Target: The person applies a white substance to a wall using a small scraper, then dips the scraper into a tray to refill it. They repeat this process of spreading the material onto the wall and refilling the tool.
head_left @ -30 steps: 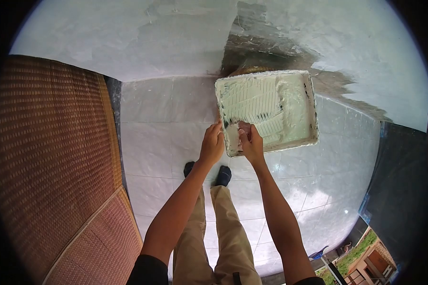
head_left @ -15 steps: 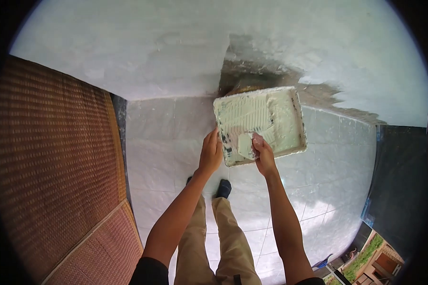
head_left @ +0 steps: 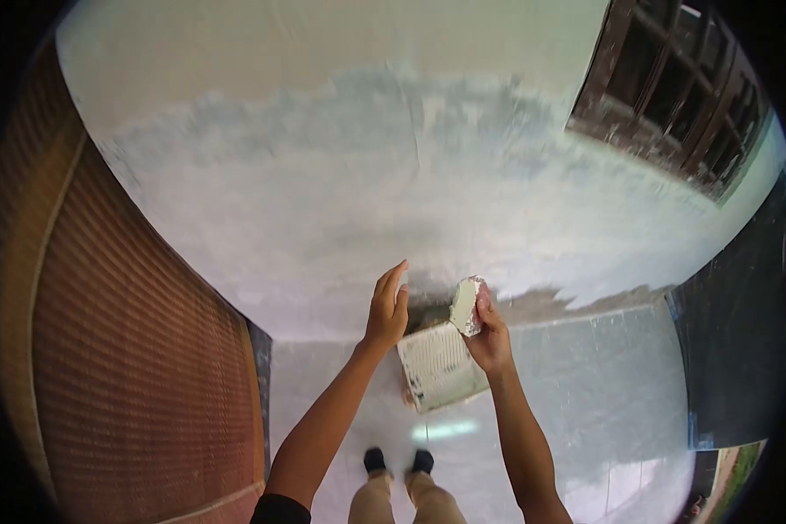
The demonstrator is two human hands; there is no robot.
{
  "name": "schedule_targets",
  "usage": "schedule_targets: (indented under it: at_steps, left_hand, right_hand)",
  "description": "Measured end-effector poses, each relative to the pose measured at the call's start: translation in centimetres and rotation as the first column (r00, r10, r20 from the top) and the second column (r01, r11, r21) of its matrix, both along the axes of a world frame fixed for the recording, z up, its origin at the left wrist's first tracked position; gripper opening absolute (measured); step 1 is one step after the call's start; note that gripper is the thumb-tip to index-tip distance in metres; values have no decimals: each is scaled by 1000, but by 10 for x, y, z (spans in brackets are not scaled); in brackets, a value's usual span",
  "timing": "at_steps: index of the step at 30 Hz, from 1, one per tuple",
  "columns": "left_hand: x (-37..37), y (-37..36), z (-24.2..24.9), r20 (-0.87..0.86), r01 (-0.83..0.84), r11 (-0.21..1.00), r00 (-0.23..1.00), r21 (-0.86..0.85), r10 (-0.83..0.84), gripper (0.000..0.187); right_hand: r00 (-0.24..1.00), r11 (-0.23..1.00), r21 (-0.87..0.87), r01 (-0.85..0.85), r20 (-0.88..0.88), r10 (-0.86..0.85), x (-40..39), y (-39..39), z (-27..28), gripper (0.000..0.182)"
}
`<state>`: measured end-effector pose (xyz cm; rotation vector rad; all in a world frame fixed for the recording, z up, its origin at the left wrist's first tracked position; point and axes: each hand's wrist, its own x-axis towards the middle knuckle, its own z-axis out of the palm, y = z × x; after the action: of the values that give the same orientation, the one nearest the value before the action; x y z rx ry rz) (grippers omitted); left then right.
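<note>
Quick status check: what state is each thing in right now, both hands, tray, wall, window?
Right hand: raised, closed around a paint-coated scraper.
Scraper: held upright, blade smeared with pale paint.
Left hand: open, fingers straight, holding nothing.
Paint tray: on the tiled floor, coated inside with pale paint.
Wall: partly covered, patchy, a dark bare strip near the floor.
Window: dark frame; open or shut unclear.

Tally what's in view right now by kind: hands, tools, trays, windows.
Hands: 2, left hand open and empty, right hand gripping the scraper
Scrapers: 1, scraper, coated in white
Trays: 1, tray on the floor
Windows: 1, window
Total: 5
</note>
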<state>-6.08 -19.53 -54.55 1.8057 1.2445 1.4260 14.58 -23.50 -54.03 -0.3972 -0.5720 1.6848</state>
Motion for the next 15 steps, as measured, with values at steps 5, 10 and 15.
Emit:
schedule_targets:
  at_steps: [5, 10, 15]
  left_hand:
    - [-38, 26, 122, -43, -12, 975, 999, 222, 22, 43]
    - [-77, 43, 237, -49, -49, 923, 996, 381, 73, 44]
    - [-112, 66, 360, -49, -116, 795, 982, 595, 180, 45]
  right_hand:
    - [997, 978, 203, 56, 47, -67, -16, 40, 136, 52]
    - [964, 907, 399, 134, 161, -214, -38, 80, 282, 48]
    - [836, 798, 557, 229, 307, -455, -76, 125, 468, 44]
